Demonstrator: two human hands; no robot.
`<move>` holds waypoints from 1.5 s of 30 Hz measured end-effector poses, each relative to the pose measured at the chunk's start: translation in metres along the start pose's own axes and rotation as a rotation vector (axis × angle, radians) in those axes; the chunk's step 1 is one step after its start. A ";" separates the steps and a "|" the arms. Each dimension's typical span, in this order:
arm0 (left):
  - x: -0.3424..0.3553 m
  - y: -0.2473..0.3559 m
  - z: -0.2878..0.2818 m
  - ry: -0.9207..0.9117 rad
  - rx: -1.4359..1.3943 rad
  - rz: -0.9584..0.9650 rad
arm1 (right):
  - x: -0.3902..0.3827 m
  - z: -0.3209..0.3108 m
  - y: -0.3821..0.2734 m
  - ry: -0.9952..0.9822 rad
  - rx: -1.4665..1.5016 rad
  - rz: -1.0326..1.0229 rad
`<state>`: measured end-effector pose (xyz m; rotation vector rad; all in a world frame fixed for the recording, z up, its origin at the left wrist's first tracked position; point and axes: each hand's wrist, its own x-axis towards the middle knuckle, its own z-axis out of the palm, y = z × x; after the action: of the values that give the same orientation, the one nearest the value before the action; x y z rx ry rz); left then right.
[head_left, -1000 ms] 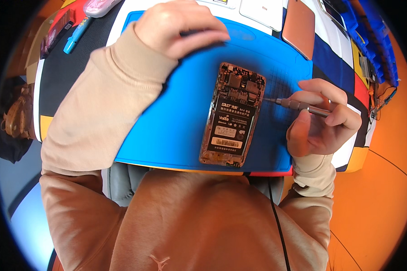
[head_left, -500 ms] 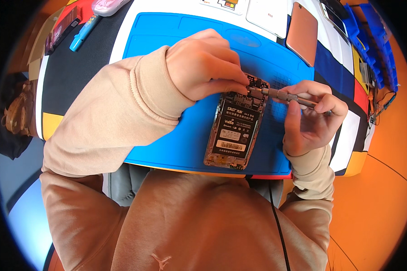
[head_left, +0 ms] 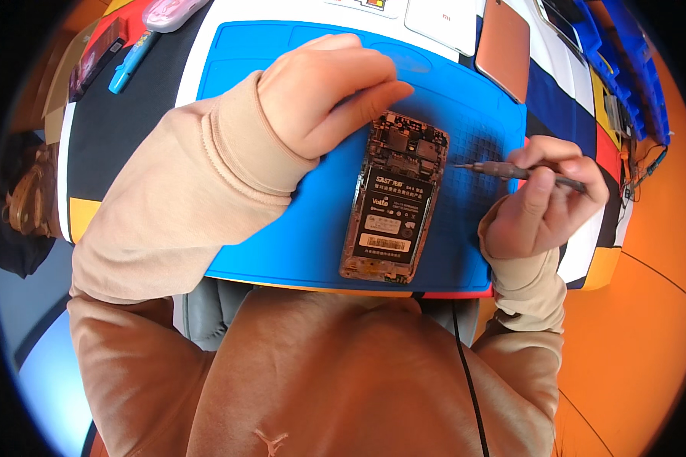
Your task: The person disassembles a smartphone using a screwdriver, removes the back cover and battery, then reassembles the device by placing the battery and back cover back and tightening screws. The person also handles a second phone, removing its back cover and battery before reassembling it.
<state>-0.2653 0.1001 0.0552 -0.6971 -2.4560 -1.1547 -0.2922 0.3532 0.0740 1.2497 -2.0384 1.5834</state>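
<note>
An opened smartphone (head_left: 395,202) lies on a blue work mat (head_left: 267,263), its black battery and the circuit board at its far end showing. My left hand (head_left: 331,95) hovers over the phone's far left corner, thumb and fingers pinched together. Whatever may be between those fingertips is too small or hidden to make out. To the right of the phone, my right hand (head_left: 549,194) grips a slim screwdriver (head_left: 503,170). Its tip points left at the phone's upper right edge, a little apart from it.
Along the far side lie a white phone back (head_left: 440,23) and a copper-coloured phone back (head_left: 503,49). Blue parts bins (head_left: 621,68) stand at the far right. At the far left are a light blue pen-shaped tool (head_left: 133,62) and a dark red box (head_left: 99,57).
My left hand has lifted away from the circuit board, up and to the left. The screwdriver in my right hand has drawn back to the right, off the phone.
</note>
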 end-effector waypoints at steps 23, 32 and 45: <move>0.004 -0.004 -0.002 -0.056 0.038 0.071 | 0.011 0.002 -0.015 -0.319 -0.127 0.009; 0.005 -0.004 -0.006 -0.092 0.059 0.076 | 0.018 0.003 -0.005 -0.235 -0.078 -0.065; 0.002 -0.006 -0.001 -0.059 0.080 0.106 | 0.014 0.002 -0.005 -0.266 -0.071 0.013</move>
<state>-0.2705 0.0970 0.0530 -0.8379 -2.4651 -1.0046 -0.2962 0.3445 0.0862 1.4907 -2.2421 1.3993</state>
